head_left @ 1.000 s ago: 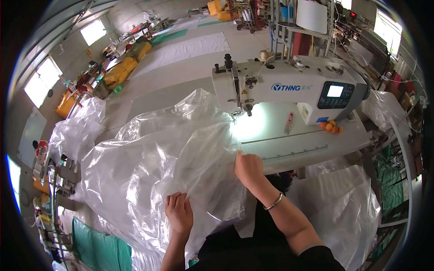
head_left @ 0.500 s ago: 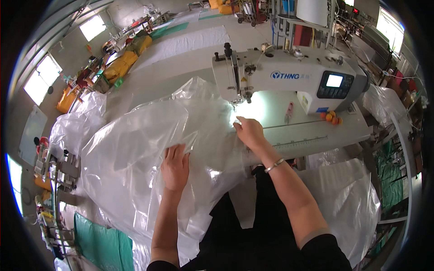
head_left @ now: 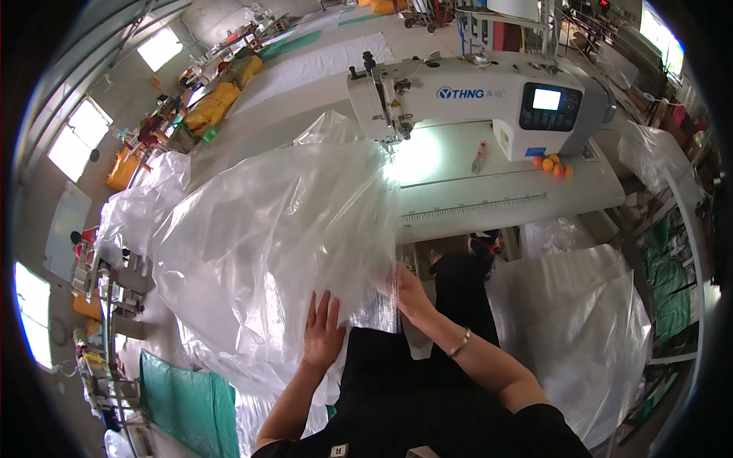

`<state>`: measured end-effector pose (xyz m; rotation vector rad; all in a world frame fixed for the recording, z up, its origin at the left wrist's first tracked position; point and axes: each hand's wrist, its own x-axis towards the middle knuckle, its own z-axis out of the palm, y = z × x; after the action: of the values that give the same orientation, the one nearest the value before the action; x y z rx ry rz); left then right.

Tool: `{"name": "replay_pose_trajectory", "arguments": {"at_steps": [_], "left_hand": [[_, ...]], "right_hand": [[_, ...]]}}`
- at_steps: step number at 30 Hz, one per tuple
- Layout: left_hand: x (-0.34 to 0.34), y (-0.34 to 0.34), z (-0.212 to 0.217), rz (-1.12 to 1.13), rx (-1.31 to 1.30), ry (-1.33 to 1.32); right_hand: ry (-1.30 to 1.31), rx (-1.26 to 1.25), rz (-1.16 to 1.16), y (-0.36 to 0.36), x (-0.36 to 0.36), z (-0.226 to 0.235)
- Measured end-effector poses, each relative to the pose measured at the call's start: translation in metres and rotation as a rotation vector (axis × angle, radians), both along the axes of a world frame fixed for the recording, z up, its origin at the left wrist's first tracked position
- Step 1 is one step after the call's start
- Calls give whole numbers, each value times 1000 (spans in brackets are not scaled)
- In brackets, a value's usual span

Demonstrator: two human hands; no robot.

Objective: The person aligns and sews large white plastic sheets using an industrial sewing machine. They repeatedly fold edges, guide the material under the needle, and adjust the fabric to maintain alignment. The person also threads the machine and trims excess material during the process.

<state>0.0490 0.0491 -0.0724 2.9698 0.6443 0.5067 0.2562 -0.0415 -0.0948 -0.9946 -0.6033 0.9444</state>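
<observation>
A large sheet of clear plastic film [head_left: 252,221] lies bunched over the left part of the sewing table, hanging down toward my lap. My left hand [head_left: 324,336] rests on the film's near part, fingers stretched and slightly apart. At the film's right edge, just below the table's front, my right hand [head_left: 411,293] pinches the border; its fingertips are partly hidden by the film. The film's far right edge runs up to the needle area of a white sewing machine [head_left: 473,99], where a bright lamp glows. Whether the needle is in the film cannot be made out.
On the machine bed lie a pink-handled cutter [head_left: 479,156] and several small orange fruits [head_left: 553,166]. More plastic film [head_left: 573,336] hangs at my right. A metal rail [head_left: 691,259] curves past the far right. Green sheeting [head_left: 187,404] lies at lower left.
My right hand has moved from beside the needle down and toward me, to the film's near right edge. My left hand has slid nearer and slightly right. The view has shifted a little.
</observation>
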Motion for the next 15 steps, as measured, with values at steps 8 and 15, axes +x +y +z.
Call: {"name": "replay_pose_trajectory", "arguments": {"at_steps": [8,15], "left_hand": [[-23,42,28,84,-140,68],[-31,35,69,-30,-407,69]], "right_hand": [[156,-146,352,-15,-44,-7],[452,-243,385,-122,2,9]]}}
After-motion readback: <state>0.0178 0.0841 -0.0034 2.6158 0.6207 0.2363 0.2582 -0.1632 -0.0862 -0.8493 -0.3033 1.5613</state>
